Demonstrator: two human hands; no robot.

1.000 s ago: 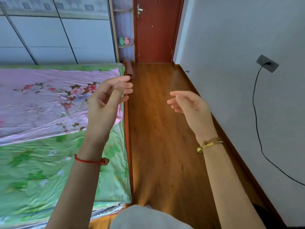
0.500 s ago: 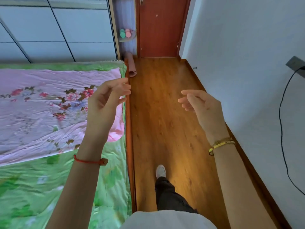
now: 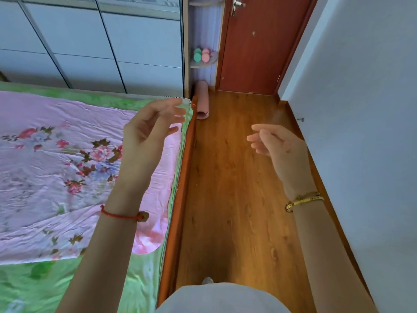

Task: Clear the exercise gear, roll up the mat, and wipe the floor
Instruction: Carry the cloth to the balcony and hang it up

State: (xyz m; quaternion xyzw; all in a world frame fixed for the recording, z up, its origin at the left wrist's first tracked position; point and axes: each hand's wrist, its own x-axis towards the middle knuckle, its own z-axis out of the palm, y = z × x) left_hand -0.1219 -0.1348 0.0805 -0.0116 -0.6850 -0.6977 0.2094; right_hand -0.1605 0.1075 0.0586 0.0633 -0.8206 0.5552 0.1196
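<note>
Head view: a narrow strip of wooden floor (image 3: 237,211) runs up the middle of the frame between a bed (image 3: 56,166) in pink floral and green sheets at left and a pale wall (image 3: 361,109) at right, ending at a red-brown door (image 3: 255,46) at upper centre. The pink mat (image 3: 202,100) lies already rolled on the floor at upper centre, tucked beside the far corner of the bed frame (image 3: 180,199) at the foot of the wardrobe (image 3: 112,41). Its long axis points away up the frame and its spiral end faces the camera. Both hands are raised, apart and empty: the left hand (image 3: 153,132) over the bed's edge at centre left, fingers loosely curled, and the right hand (image 3: 279,143) over the floor at centre right, fingers relaxed. The mat lies ahead of both on the left hand's side, so that hand looks the nearer. Green and pink round pieces (image 3: 202,54), probably the exercise gear, sit on a small corner shelf (image 3: 203,64) above the mat. Bed frame and wall hem the floor strip; no cloth is in sight, so wiping appears to remain.
</note>
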